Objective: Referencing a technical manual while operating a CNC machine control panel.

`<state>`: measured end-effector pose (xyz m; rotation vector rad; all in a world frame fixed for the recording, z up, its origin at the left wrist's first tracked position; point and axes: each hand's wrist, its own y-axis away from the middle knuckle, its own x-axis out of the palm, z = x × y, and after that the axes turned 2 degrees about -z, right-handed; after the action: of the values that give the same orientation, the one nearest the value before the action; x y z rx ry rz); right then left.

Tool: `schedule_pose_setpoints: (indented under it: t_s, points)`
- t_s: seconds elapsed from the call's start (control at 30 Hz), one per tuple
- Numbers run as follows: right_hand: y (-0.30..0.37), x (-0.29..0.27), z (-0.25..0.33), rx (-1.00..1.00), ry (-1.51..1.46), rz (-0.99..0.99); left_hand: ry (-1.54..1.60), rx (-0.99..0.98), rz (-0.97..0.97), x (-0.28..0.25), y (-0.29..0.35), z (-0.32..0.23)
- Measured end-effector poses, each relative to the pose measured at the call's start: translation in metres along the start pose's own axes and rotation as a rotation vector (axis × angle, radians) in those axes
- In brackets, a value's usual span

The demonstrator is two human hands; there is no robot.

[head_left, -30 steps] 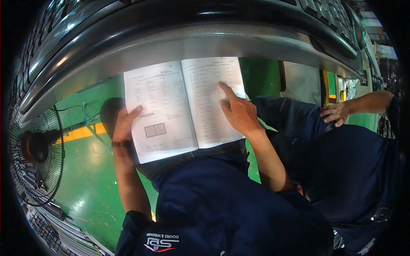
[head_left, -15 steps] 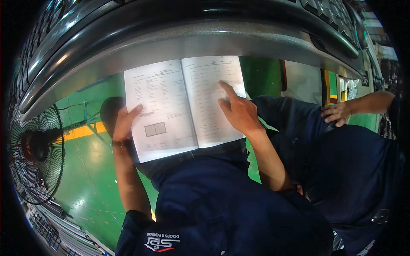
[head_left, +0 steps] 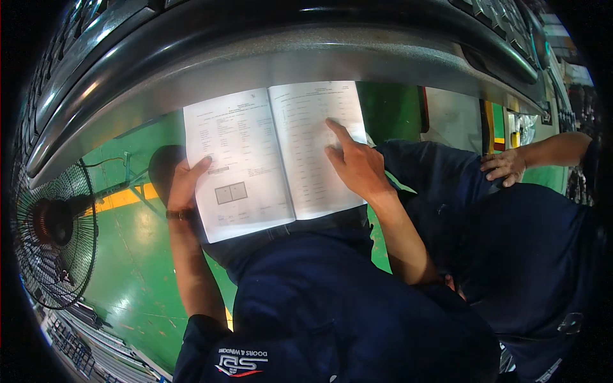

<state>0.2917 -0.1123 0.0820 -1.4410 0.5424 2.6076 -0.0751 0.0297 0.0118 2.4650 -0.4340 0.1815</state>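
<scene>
An open booklet (head_left: 255, 150) of white printed pages lies across my lap, with a small grey diagram low on its left page. My left hand (head_left: 186, 182) grips the left edge of the booklet, thumb on top of the page and the other fingers hidden beneath. Over the right page is my right hand (head_left: 359, 167), holding nothing; its index finger is stretched toward the printed lines and its thumb stands apart. Whether that fingertip touches the paper I cannot tell.
Above the booklet runs a grey desk edge (head_left: 306, 67) with a black keyboard (head_left: 491, 22) on it. A black fan (head_left: 54, 223) stands at the left on a green floor (head_left: 137, 274). Beside me at the right sits another person (head_left: 511, 255), one hand (head_left: 504, 167) on their leg.
Almost nothing differs. The view has shifted very slightly, while both hands keep their places on the booklet.
</scene>
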Motion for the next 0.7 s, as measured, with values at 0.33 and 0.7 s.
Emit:
schedule_pose_setpoints:
  t_s: [0.33,0.7]
  points:
    - [-0.001,0.006,-0.001,0.143,-0.076,-0.062,-0.024,0.006,0.008,-0.004,-0.001,0.003]
    - [0.004,0.002,-0.013,0.108,0.011,-0.085,-0.036,-0.001,0.001,-0.002,0.000,0.000]
